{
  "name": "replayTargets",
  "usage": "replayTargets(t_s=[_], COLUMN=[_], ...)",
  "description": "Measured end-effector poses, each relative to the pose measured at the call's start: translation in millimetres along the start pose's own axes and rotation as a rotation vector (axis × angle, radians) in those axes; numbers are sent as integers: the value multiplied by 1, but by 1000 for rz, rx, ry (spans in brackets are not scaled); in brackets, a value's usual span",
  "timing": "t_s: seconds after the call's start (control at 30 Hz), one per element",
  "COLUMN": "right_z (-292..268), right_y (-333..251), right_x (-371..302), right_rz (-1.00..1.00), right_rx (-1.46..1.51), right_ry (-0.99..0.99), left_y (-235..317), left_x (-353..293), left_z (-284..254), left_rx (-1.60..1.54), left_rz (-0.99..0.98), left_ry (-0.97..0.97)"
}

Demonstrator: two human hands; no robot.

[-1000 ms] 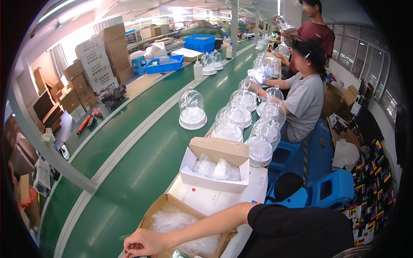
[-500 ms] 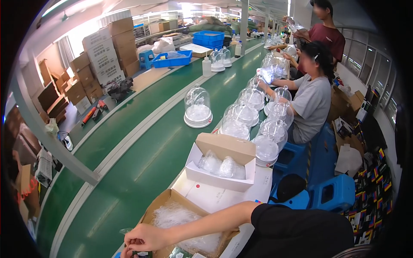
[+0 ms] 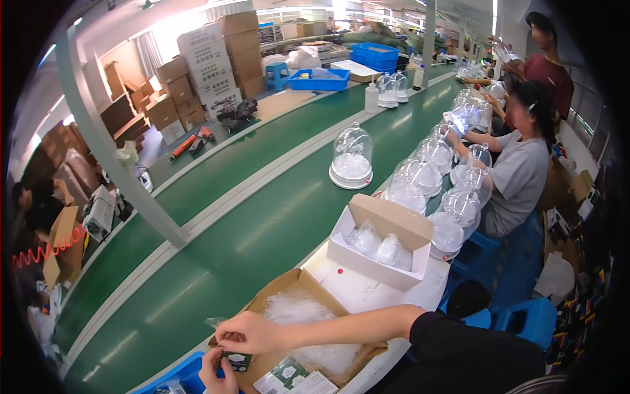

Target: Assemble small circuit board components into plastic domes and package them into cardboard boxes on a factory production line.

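My right hand (image 3: 248, 332) reaches across from the right, over the near corner of an open cardboard box (image 3: 275, 295) that holds crumpled clear plastic wrap (image 3: 303, 308). Its fingers pinch the clear plastic top of a small dark packet (image 3: 234, 360). My left hand (image 3: 218, 375) comes up from the bottom edge and grips the same packet from below. Both hands meet just above a blue bin (image 3: 176, 377).
Small green-and-white packets (image 3: 292, 378) lie by the box. A white carton (image 3: 373, 262) with clear domes stands behind it. Glass domes (image 3: 352, 157) stand on the green conveyor belt (image 3: 249, 217). Two other people work at the right, on blue stools (image 3: 525, 318). Stacked cartons line the far left.
My right hand has drawn back from the belt edge toward the box corner. My left hand has come into view and both now hold the small packet.
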State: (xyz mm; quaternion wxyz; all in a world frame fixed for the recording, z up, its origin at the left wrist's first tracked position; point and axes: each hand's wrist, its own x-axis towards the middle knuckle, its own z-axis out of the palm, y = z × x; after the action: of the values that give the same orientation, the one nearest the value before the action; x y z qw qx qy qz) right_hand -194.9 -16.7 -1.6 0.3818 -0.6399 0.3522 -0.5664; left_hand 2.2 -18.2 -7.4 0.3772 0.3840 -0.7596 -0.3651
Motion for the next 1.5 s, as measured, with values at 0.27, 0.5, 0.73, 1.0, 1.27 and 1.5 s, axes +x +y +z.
replayTargets(t_s=[0.27, 0.5, 0.73, 1.0, 1.27, 1.5], right_z=[-1, 2, -43, -154, -298, -389], right_y=[1, -2, -94, -111, -92, -63], right_x=[-2, 0, 19, 11, 9, 19], right_rz=[16, -79, -138, -54, -115, -128], right_rx=[-8, -191, -419, -491, -904, -966], right_ry=[21, -28, 26, 100, 319, 568], left_y=[13, -13, 76, 115, 165, 188], left_x=[-1, 1, 48, 131, 240, 317], left_z=[-2, -5, 11, 86, 212, 297], left_rx=[42, 89, 106, -145, 86, 257], left_rz=[-44, 62, 279, 330, 662, 773], left_ry=[-75, 8, 117, -172, -288, -244])
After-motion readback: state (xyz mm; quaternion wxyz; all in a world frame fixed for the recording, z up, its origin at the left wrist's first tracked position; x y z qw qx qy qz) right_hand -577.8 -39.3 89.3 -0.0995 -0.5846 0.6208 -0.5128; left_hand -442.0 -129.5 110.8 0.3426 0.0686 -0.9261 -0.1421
